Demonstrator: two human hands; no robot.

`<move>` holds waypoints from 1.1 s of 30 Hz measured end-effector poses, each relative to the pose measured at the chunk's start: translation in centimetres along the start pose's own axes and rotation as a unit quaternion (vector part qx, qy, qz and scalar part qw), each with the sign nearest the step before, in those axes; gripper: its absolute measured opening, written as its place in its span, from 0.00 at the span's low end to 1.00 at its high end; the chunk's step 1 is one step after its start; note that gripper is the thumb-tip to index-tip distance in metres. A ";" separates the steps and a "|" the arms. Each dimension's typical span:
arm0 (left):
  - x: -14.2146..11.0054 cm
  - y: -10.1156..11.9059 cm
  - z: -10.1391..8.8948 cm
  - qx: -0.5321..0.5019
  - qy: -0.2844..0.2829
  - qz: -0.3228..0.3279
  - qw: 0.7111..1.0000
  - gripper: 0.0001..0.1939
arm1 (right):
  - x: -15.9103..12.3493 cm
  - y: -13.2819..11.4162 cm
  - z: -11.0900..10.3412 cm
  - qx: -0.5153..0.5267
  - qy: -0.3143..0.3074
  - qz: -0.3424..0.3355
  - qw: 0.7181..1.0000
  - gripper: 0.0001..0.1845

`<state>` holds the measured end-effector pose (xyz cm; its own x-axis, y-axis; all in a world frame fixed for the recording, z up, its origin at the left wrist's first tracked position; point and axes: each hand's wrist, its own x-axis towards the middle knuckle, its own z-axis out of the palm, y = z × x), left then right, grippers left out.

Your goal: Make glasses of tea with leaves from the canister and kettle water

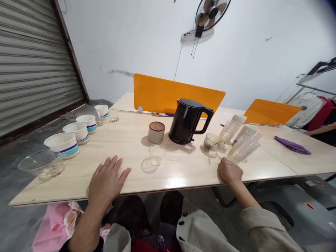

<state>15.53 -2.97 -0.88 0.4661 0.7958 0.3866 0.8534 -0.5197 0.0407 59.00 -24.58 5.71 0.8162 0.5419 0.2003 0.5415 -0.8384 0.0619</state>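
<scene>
Near edge of the surface [183, 175]: left hand [106, 180] lies palm down, fingers slightly spread, with nothing held; right hand [230, 170] sits well to its right, fingers curled together into a fist. A thin stem shows by the thumb; cannot tell whether the fingers clamp it. Key relation: the glass cup [209, 142] lies just beyond the fist and a little to its left, its handle running out to the right and slightly near, so the handle side faces the fist. Right hand is clearly the nearer one. An upright clear cup [156, 160] stands between the hands, to the right of the left fingertips and slightly farther, apart from both. Stacked clear cups [243, 148] are just right of and beyond the fist. Farther still: the lidded canister [156, 134], then the black kettle [186, 121] to its right, handle pointing right. Beyond these stands the orange panel [165, 92], with the wall fan [211, 13] farthest off.
</scene>
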 end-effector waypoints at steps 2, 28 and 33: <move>0.0 0.0 0.0 0.001 0.000 0.001 1.000 0.31 | 0.1 0.4 0.0 0.025 0.004 -0.013 1.000 0.17; 0.4 0.7 -0.8 -0.051 0.023 -0.029 0.998 0.27 | -4.0 -23.5 -8.2 0.448 0.029 -0.420 0.789 0.07; 0.4 0.8 -0.9 -0.064 0.028 -0.030 0.997 0.26 | -3.7 -23.4 -7.4 0.414 0.005 -0.451 0.791 0.10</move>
<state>16.22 -3.33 0.18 0.3972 0.8101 0.4312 0.8411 -0.5093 0.1821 41.83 -7.36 10.80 0.0232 0.8937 0.4480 0.8524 0.2165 -0.4760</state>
